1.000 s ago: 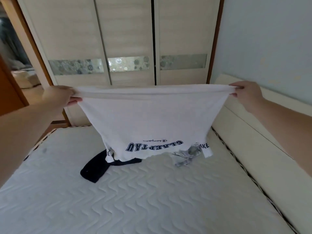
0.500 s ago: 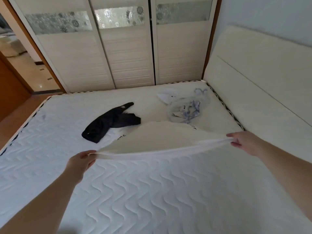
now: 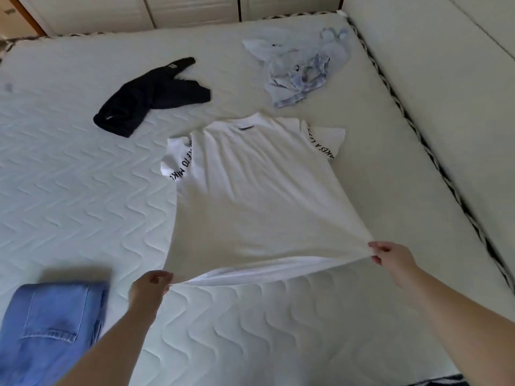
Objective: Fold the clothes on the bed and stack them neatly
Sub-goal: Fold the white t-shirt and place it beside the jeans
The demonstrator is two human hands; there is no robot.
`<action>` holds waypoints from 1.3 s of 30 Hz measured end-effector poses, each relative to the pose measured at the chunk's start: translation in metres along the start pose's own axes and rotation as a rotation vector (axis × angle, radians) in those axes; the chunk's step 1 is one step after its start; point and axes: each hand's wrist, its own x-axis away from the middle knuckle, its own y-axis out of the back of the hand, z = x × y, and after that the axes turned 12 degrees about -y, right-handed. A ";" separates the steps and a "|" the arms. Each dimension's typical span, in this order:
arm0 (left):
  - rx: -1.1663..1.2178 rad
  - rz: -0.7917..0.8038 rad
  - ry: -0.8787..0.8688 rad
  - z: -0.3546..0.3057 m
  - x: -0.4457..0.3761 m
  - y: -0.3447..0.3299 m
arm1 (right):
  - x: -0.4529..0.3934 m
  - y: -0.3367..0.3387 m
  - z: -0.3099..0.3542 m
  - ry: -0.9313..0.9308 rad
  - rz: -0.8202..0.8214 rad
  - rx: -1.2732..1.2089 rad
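Observation:
A white T-shirt (image 3: 250,185) with black lettering on both sleeves lies spread on the quilted mattress (image 3: 69,190), collar away from me. Its hem is stretched taut and slightly lifted between my hands. My left hand (image 3: 149,288) pinches the left hem corner, and my right hand (image 3: 391,256) pinches the right one. Beyond the shirt, a dark navy garment (image 3: 150,96) lies crumpled at the left and a pale blue patterned garment (image 3: 301,71) lies crumpled at the right. Folded blue jeans (image 3: 53,324) sit near my left forearm.
A cream padded headboard (image 3: 446,93) runs along the right side of the bed. Wardrobe doors (image 3: 181,9) stand beyond the far edge. The mattress edge has black-and-white piping (image 3: 412,129).
I have brought the shirt down from held up in the air and laid it flat on the mattress. My view has tilted down, and the jeans came into sight.

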 end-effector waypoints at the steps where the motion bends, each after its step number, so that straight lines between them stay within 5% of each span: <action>1: -0.016 -0.019 0.015 0.012 0.006 -0.001 | -0.002 0.003 -0.013 -0.005 -0.007 -0.012; 22: -0.211 0.020 0.288 0.190 0.143 0.017 | -0.006 0.060 -0.257 -0.210 -0.090 0.361; 39: -0.515 0.190 0.271 0.231 0.196 0.041 | 0.051 0.073 -0.314 -0.316 -0.176 0.492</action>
